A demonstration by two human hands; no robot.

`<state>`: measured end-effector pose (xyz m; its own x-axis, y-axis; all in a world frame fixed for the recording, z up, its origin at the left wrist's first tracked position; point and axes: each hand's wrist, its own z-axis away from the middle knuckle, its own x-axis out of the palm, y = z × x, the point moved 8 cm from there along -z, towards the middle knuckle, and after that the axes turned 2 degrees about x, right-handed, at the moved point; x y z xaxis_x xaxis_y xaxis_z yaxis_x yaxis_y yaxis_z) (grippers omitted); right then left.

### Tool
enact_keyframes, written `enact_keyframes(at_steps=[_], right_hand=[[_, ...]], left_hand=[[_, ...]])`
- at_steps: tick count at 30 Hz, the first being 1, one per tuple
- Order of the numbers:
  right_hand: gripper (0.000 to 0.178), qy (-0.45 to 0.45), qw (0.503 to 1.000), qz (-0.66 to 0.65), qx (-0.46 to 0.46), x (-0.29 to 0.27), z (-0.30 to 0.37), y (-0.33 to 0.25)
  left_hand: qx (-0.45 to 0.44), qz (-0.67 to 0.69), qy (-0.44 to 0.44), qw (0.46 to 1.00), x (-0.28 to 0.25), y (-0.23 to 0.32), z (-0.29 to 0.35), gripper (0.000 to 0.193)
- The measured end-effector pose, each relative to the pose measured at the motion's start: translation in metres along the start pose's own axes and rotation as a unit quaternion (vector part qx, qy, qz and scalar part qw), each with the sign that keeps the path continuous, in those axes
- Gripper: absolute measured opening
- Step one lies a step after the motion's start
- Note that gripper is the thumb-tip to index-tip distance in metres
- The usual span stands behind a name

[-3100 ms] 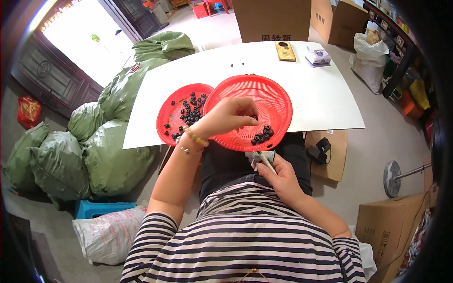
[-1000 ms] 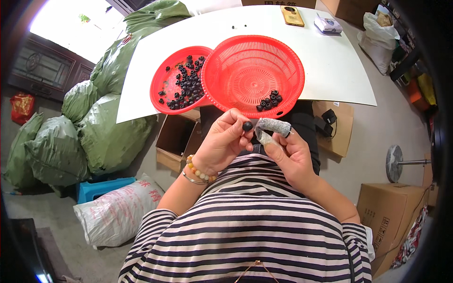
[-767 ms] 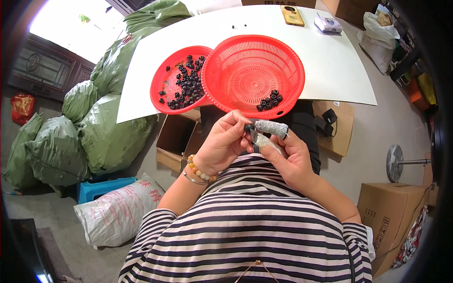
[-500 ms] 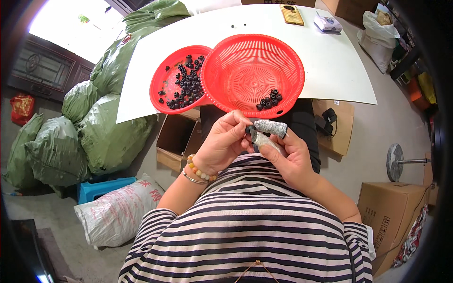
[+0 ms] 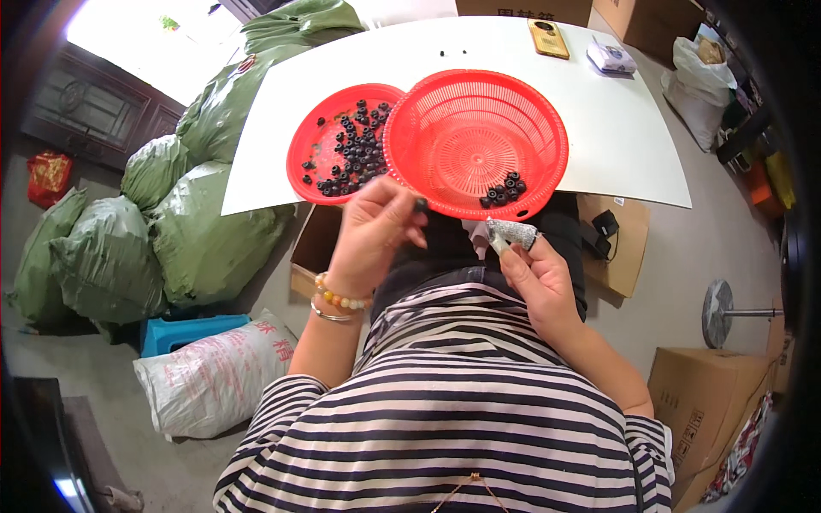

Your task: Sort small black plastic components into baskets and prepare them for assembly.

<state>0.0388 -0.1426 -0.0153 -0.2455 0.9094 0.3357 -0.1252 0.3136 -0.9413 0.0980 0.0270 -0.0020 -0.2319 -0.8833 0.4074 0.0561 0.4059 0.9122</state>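
My left hand [image 5: 376, 224] is raised by the near rim of the red baskets, its fingers pinched on a small black ring-shaped part [image 5: 421, 205]. My right hand [image 5: 540, 275] is apart from it, lower and to the right. A speckled grey wrap [image 5: 513, 232] covers its index finger. Thumb and index finger press on a small pale piece [image 5: 498, 245], whose kind I cannot make out. Many black parts [image 5: 363, 158] lie in the shallow red basket [image 5: 301, 141] at left; several more [image 5: 505, 190] sit in the deeper red basket [image 5: 547, 111].
Both baskets stand on a white table [image 5: 611, 162], the deeper one overlapping the shallow one. A phone [image 5: 549, 39] and a small packet [image 5: 611, 57] lie at the far right. Green sacks [image 5: 205, 239] crowd the left side. Cardboard boxes [image 5: 701, 393] stand on the floor.
My hands were together, the black part against the pale piece in my right hand. My left hand has drawn away up and left with the part; my right hand has moved slightly right.
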Motion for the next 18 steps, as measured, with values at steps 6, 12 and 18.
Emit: enact_keyframes(at_steps=[6,12,18], right_hand=[[0.031,-0.029,0.999,0.001,0.046,0.010,-0.005,0.007],[0.030,-0.042,0.997,0.026,0.062,0.011,-0.004,0.010],[0.031,-0.050,0.996,0.007,0.069,0.012,-0.005,0.016]], left_hand=[[0.169,-0.366,0.247,0.881,-0.110,0.053,-0.018,0.014],[0.133,-0.597,0.328,0.720,-0.172,0.049,-0.023,0.017],[0.147,-0.589,0.336,0.720,-0.173,0.055,-0.021,0.017]])
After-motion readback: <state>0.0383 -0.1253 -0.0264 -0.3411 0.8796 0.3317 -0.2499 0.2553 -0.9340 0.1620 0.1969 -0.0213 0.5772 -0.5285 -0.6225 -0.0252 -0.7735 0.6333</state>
